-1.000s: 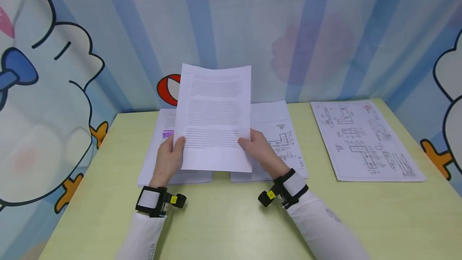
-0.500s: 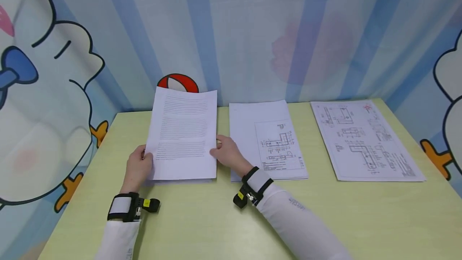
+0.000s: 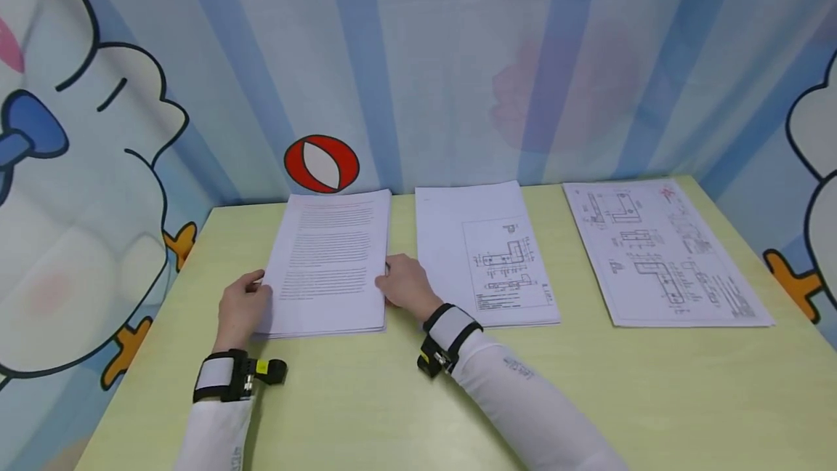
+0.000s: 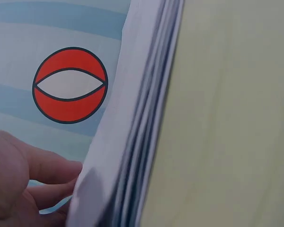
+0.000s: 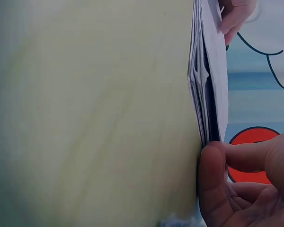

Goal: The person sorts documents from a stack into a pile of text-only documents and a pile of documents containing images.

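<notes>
A stack of printed paper (image 3: 330, 267) lies at the left of the table, its top sheet covered in lines of text. My left hand (image 3: 242, 307) is at its left edge, thumb and fingers holding the paper's side. On the opposite edge my right hand (image 3: 408, 286) pinches the sheets, thumb over the top. In the left wrist view the near edges of the layered sheets (image 4: 149, 109) show, with gaps between them. The right wrist view shows the right fingers (image 5: 213, 179) curled at the edge of the stack (image 5: 210, 80), some layers spread apart.
A second paper stack (image 3: 451, 260) with a technical drawing lies just right of my right hand. Further right is a third drawing stack (image 3: 660, 253). A patterned curtain (image 3: 445, 64) hangs behind the light green table (image 3: 366, 405).
Both hands have brought the raised text sheets left and down onto the left stack. The purple-marked page beneath is now covered. The other two stacks have stayed put.
</notes>
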### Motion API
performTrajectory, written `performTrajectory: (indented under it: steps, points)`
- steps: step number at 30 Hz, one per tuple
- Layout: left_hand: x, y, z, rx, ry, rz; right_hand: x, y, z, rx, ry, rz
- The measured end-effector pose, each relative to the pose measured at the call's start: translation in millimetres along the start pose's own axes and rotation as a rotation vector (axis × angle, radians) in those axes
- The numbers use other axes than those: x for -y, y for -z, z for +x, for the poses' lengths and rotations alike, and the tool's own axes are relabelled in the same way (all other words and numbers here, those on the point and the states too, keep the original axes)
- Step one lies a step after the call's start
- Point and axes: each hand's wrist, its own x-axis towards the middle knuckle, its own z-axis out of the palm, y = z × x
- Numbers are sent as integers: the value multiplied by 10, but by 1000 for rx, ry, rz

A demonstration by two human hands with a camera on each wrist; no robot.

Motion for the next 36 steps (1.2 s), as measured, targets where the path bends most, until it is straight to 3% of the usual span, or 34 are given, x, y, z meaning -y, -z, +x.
performTrajectory:
  steps: [7,16,21,27,36]
  points:
    - [-42,-9,5,38,49,-40,-14,35,-7,1,25,-66]
    - [-115,12,-32,79,27,38,12,48,-77,3,44,-98]
    - [-265,25,-88,34,-45,45,13,146,-144,12,74,-77]
    - [-623,-86,-208,-40,-161,-70,-39,423,-260,-30,110,13]
    - [-1101,-408,-355,59,-324,-233,-354,1029,-446,-213,209,-38]
